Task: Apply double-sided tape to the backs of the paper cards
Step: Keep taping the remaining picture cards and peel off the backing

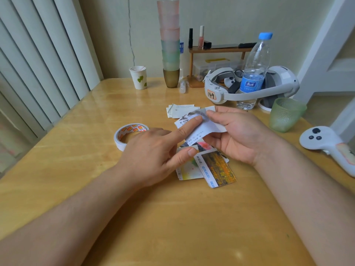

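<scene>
Tape roll (128, 133) partly hidden behind left hand (151, 160). Lower cards (215, 169) overlapped, their print too small to read. Controller (326, 144) cut off at right edge. Box (215, 67) contents blurred.

"149" handwritten on headset label (211, 96), blurred Chinese print on bottle label (251, 85), cards' text illegible

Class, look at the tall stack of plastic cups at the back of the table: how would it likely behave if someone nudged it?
The stack of cups would probably tip easily: it is tall on one narrow base cup. It looks light, being thin translucent plastic. If it fell, cups would likely separate and roll.
</scene>
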`<action>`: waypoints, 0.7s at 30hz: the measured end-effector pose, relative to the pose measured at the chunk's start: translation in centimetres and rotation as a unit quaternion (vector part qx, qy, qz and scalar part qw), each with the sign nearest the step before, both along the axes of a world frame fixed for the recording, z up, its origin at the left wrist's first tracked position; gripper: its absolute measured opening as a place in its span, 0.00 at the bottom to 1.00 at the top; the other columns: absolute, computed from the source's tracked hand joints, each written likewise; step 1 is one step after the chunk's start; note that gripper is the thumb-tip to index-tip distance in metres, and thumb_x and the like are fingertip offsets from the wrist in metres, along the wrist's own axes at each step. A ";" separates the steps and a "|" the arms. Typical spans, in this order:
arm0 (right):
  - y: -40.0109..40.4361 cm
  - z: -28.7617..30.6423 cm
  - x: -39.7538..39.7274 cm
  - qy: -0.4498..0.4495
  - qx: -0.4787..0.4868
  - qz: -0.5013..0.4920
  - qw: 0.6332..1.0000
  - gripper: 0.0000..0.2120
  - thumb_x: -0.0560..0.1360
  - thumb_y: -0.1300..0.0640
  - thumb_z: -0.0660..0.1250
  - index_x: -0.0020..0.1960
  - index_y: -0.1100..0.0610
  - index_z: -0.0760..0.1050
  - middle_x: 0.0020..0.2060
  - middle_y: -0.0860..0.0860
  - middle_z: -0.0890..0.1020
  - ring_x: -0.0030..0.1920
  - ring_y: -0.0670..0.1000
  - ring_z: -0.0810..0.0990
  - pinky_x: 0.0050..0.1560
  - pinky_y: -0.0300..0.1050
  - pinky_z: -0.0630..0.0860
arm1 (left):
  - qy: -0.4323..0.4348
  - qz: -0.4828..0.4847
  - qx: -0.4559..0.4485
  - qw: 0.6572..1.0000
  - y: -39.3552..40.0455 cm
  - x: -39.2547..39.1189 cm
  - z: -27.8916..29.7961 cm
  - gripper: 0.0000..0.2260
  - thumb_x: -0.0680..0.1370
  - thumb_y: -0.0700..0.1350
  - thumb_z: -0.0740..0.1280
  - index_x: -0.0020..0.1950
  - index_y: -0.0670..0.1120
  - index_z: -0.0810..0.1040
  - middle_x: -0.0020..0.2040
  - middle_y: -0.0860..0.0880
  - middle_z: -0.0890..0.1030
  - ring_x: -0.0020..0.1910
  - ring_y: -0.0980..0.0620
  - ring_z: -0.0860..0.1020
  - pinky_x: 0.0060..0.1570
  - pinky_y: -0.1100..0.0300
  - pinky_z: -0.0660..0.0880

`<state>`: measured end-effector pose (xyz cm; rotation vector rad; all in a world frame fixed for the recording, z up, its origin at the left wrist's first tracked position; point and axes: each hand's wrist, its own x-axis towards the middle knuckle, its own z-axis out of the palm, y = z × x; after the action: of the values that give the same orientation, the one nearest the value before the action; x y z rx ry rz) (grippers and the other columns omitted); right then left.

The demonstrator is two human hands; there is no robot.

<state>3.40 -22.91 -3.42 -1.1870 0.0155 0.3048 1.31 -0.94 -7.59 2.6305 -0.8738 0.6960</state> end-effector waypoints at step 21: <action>0.5 0.3 -0.6 0.003 0.078 0.034 0.996 0.12 0.85 0.60 0.62 0.63 0.62 0.80 0.55 0.60 0.86 0.47 0.53 0.87 0.42 0.43 0.85 | -0.007 -0.007 -0.038 0.999 -0.2 0.0 -0.3 0.30 0.84 0.68 0.51 0.85 0.61 0.52 0.37 0.58 0.77 0.37 0.58 0.70 0.34 0.55 0.73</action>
<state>2.82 -22.36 -3.16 -1.0321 -0.0423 0.3628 1.35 -1.16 -7.94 2.5531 -0.8516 0.7293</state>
